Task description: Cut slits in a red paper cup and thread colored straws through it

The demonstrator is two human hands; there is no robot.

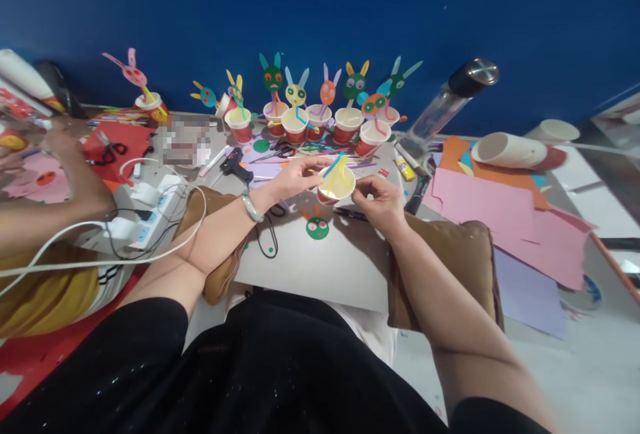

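Note:
A small paper cup [336, 189] is tilted toward me above the table, with yellow and blue fuzzy strips standing in it. My left hand [295, 179] is closed at its left rim, with fingertips near the strips. At the cup's right side, my right hand [381, 204] grips the edge with thumb and bent fingers. Just below lies a green paper animal face [317, 227] with orange ears and pinkish eyes. Dark scissors or pliers [351, 214] lie beneath my right hand, partly covered.
Several cups with paper animal heads, such as a yellow-faced one [295, 126], line the blue wall. A black glue gun [237, 166], power strip [157, 213], glass bottle [435, 114] and pink paper [493, 204] surround my workspace. Another person's arm [75, 174] is at left.

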